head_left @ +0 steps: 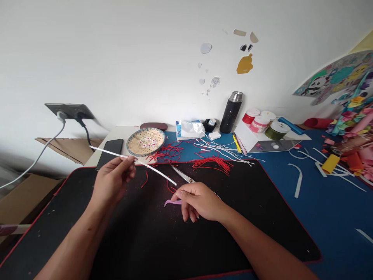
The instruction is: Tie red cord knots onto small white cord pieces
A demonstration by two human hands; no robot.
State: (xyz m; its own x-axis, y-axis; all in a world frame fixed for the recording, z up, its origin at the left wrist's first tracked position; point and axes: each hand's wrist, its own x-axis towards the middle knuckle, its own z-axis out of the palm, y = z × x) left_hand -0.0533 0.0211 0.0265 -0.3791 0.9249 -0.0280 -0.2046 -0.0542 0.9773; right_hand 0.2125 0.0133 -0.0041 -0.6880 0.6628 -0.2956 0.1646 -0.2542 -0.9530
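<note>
My left hand pinches a long white paper strip that runs from upper left to lower right above the black mat. My right hand rests on the mat with its fingers curled down around the handles of a pair of scissors, whose blades point up and left. A small lilac tool tip sticks out to the left of the right hand's fingers. Short red strips lie scattered just beyond both hands.
A woven basket, a black phone, a tissue pack, a black flask and jars on a white box line the back. White strips and coloured paper clutter lie on the blue cloth at right.
</note>
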